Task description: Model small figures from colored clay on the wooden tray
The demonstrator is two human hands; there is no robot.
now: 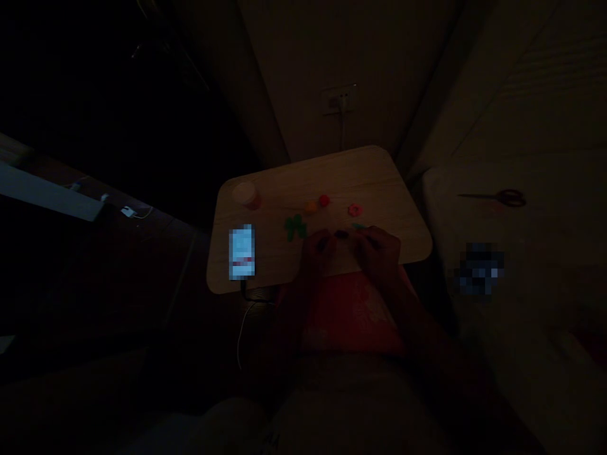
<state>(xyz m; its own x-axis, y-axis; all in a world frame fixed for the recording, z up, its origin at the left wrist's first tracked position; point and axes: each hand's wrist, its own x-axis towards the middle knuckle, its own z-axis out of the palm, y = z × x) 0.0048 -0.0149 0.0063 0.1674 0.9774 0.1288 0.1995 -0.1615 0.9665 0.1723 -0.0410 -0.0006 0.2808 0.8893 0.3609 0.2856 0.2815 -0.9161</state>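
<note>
The room is very dark. My left hand point(317, 250) is closed in a pinch over the front part of the small table. My right hand point(380, 249) faces it with the fingers also pinched together. Between the two lies or hangs a small dark piece point(341, 234); whether either hand grips it I cannot tell. A teal piece point(359, 226) shows by my right fingertips. Green leaf-like pieces point(296, 227) lie left of my left hand. Farther back are an orange piece point(311, 206), a red round piece point(324, 200) and a pink flower-shaped ring point(355, 209).
On the wooden table point(279, 183) stand a pale cup point(247, 195) and a lit phone point(241, 253) with a cable running off the edge. Scissors point(509, 198) lie on the pale surface at right, near a blurred dark object point(480, 270). A wall socket point(338, 100) holds a plug.
</note>
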